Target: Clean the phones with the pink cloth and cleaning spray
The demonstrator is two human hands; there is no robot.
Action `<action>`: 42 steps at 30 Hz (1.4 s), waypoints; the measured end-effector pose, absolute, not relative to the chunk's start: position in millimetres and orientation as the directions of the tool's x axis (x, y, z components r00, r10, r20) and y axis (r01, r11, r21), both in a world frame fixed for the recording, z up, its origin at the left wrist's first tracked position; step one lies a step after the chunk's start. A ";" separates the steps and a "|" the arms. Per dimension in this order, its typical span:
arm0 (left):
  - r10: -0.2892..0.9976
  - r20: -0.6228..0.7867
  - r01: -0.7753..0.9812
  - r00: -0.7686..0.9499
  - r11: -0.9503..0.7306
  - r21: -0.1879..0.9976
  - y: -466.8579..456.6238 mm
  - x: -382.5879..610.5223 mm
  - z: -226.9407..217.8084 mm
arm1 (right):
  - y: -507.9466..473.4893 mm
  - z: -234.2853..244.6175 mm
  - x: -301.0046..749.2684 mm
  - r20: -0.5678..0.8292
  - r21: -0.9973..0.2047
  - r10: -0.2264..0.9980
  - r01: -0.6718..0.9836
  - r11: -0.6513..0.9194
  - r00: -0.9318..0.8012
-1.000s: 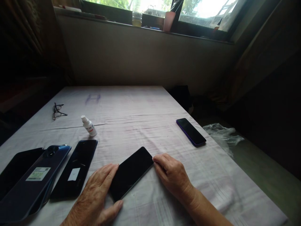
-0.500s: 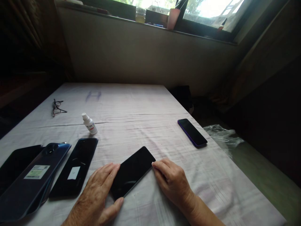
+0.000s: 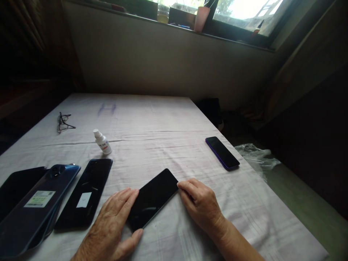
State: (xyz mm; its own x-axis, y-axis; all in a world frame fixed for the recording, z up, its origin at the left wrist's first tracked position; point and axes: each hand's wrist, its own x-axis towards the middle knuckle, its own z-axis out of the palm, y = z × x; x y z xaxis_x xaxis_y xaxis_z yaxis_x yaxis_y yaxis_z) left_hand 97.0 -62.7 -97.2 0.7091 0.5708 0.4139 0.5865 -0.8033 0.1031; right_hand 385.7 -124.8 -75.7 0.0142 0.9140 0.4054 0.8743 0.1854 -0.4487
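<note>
While left hand [image 3: 112,221] grasps black phone [image 3: 154,197], clenched right hand [image 3: 201,203] touches its corner; purple-edged phone [image 3: 223,153] near right edge of bench [image 3: 152,119].

Cloth-covered table [image 3: 141,112], phones [image 3: 153,199], white bottle [image 3: 103,143], eyeglasses [image 3: 63,124]

We find a lane open to the far edge of the tabletop [image 3: 152,119], flanked by white bottle [image 3: 103,142] and right-edge phone [image 3: 223,153].

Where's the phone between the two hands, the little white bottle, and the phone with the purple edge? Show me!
In-between phone [image 3: 153,199]: head view, middle of its dark face.
White bottle [image 3: 103,143]: head view, its body.
Purple-edged phone [image 3: 222,152]: head view, its dark top face.
</note>
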 end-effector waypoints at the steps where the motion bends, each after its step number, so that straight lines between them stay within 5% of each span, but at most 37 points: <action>1: 0.566 0.416 0.583 0.712 -0.806 0.100 -62.6 97.0 -96.9 | -123.8 -75.6 386.4 0.408 -0.442 0.913 0.880 0.173 0.025; 8: 0.575 0.417 0.576 0.704 -0.805 0.138 -61.9 96.5 -98.1 | -125.7 -73.1 374.4 0.386 -0.431 0.920 0.868 0.248 -0.071; 19: 0.575 0.406 0.579 0.710 -0.805 0.127 -62.7 97.8 -96.2 | -116.2 -78.2 385.3 0.411 -0.412 0.911 0.900 0.145 0.041; 33: 0.593 0.402 0.579 0.698 -0.797 0.171 -63.0 96.4 -99.6 | -122.8 -66.2 362.0 0.410 -0.393 0.906 0.877 0.276 -0.102; 42: 0.565 0.425 0.566 0.707 -0.813 0.140 -61.8 98.6 -94.9 | -111.7 -70.9 379.0 0.407 -0.385 0.912 0.914 0.132 0.039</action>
